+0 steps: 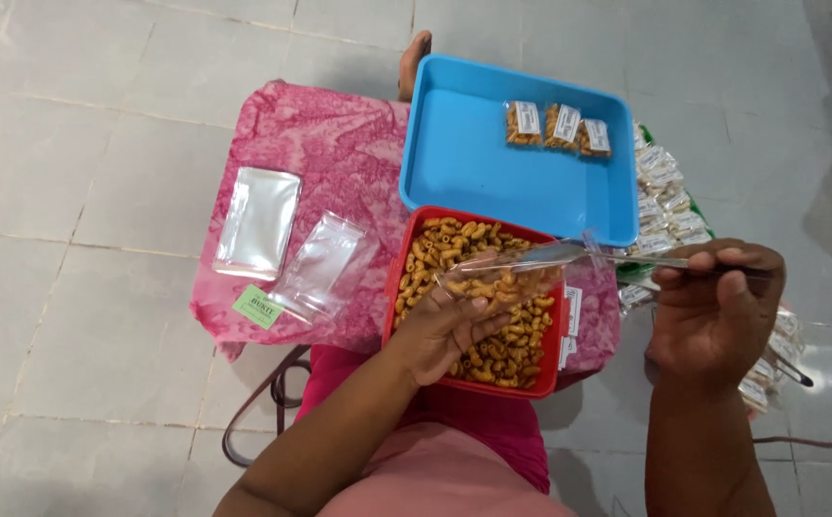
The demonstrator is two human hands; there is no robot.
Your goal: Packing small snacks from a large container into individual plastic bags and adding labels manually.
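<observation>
Pale floor tiles (100,172) surround a pink patterned cloth (330,163) spread over the person's lap. On it sits a red tub (392,287) of orange curled snacks (507,349). The left hand (440,330) grips a small clear pouch (507,278) over the tub, fingers closed on it. The right hand (712,316) is closed around a metal spoon (569,254) reaching into the pouch mouth. Keeping the mouth wide and directly above the tub would catch spills. Filled packets (559,126) lie in the blue tray (464,163).

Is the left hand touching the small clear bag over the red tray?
Touching: head view shows left hand fingers gripping the clear bag above red tray.
</observation>
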